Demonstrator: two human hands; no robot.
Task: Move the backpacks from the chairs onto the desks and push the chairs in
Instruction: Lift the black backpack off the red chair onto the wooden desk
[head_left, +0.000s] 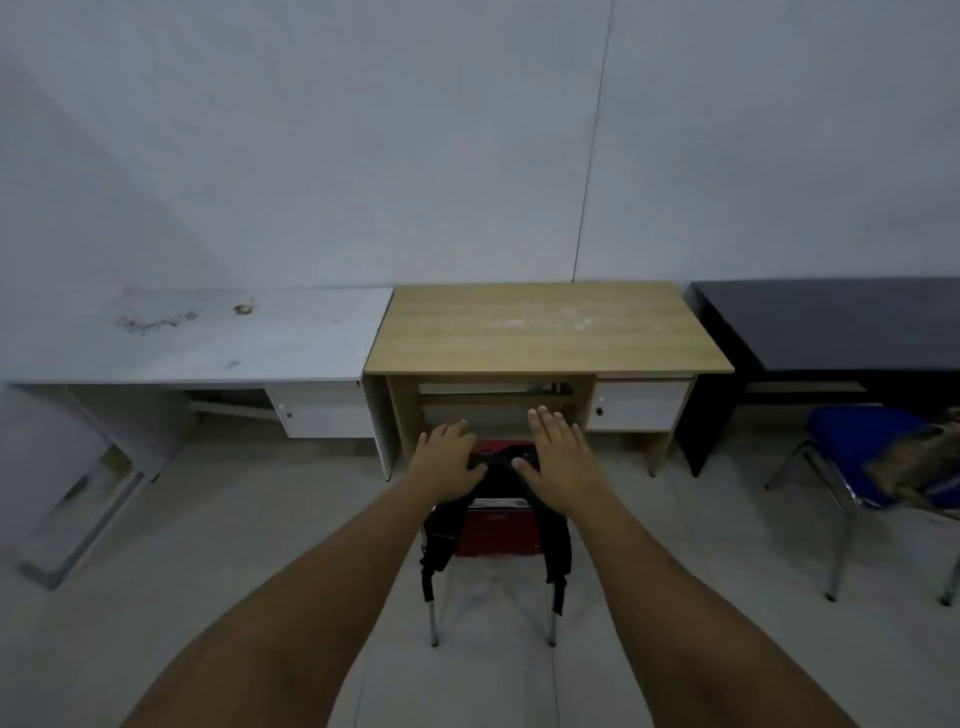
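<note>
Both arms are out over the red padded chair with chrome legs (493, 540), which stands just in front of the light wooden desk (545, 332) and is not pushed in. A black backpack (498, 478) sits on that chair, its straps hanging down over the backrest on either side. The left hand (447, 457) is curled down onto the top of the bag, fingers bent as if taking hold — whether it has truly gripped, I can't tell from here. The right hand (558, 457) is flat and spread, fingers loose, hovering at the bag's top edge with nothing in it.

So this looks like the pick-up step for this backpack. Next comes a firm hold with both hands, a lift clear of the backrest — those dangling straps could snag — and a set-down on the bare wooden top. Off to the right, a blue chair (857, 441) carries a brownish bag (924, 462) beside the black desk (831, 322).
</note>
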